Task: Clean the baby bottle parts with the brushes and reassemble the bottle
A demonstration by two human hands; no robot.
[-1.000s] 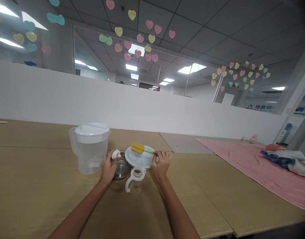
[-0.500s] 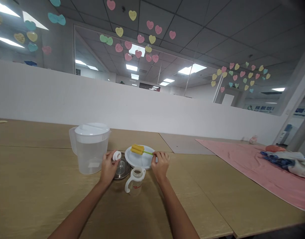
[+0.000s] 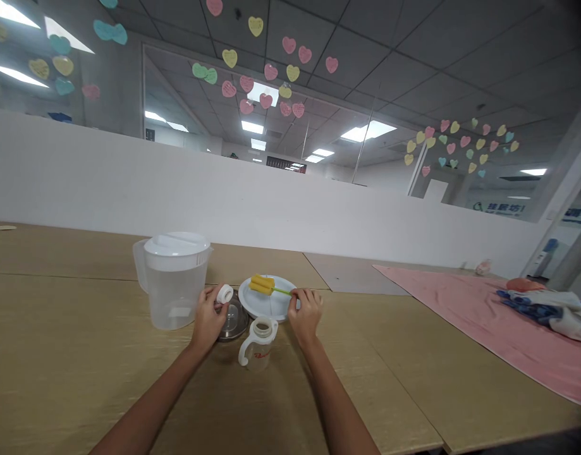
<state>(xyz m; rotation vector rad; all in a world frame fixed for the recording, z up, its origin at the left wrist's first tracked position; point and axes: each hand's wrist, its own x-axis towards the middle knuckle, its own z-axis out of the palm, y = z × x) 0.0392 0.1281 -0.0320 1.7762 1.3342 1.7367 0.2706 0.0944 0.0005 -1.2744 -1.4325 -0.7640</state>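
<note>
My left hand (image 3: 208, 318) pinches a small white bottle cap (image 3: 224, 294), its hollow side facing right. My right hand (image 3: 306, 314) grips the thin green handle of a yellow sponge brush (image 3: 262, 284). The brush head is over a white plate (image 3: 250, 305). Between my hands stands a clear bottle (image 3: 258, 355) with a white collar and side handle, red lettering on its front and its mouth uncovered. A round metal dish (image 3: 234, 323) lies behind my left fingers, partly hidden by them and next to the plate.
A translucent lidded pitcher (image 3: 177, 287) stands left of my left hand. On the right, a pink cloth (image 3: 461, 309) covers part of the table, with bundled blue and white fabric (image 3: 546, 309) on it. A low white wall (image 3: 271, 212) runs along the back.
My left hand has turned the cap slightly, so its opening shows more. The brush and right hand stay almost where they were; the whole view has shifted a little.
</note>
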